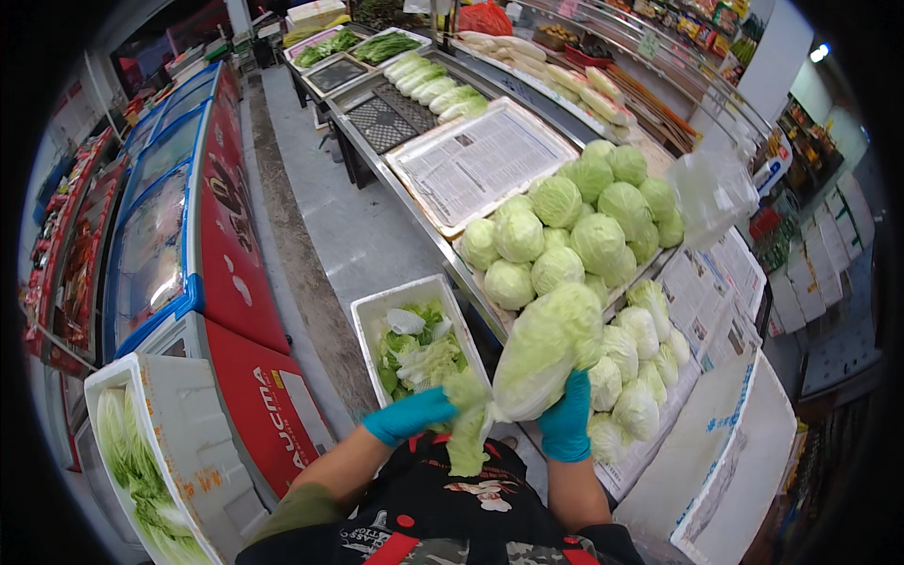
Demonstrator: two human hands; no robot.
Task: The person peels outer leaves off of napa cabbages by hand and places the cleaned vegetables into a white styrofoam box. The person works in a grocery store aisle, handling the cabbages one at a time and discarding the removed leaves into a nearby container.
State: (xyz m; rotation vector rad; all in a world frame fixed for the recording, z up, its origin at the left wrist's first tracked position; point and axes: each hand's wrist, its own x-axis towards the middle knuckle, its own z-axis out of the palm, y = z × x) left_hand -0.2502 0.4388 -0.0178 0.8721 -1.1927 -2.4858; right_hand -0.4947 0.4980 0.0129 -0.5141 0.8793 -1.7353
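Observation:
Both my hands wear blue-green rubber gloves. My right hand [569, 417] grips a large napa cabbage [540, 353] from its lower right side, in front of my apron. At the cabbage's base, my left hand [413, 415] holds a loose outer leaf [467, 424], partly blurred, that hangs down over the apron. Beneath and beyond the left hand stands a white foam box [364, 321] with discarded green leaves [424, 353] and foam netting in it. Several napa cabbages [635, 367] lie on newspaper just right of my right hand.
Round cabbages [558, 201] are piled on the metal-edged stand ahead, beside a newspaper-lined tray [480, 162]. A foam box of napa cabbages [152, 424] stands at left, near red chest freezers [233, 212]. Another white foam box [713, 452] is at right.

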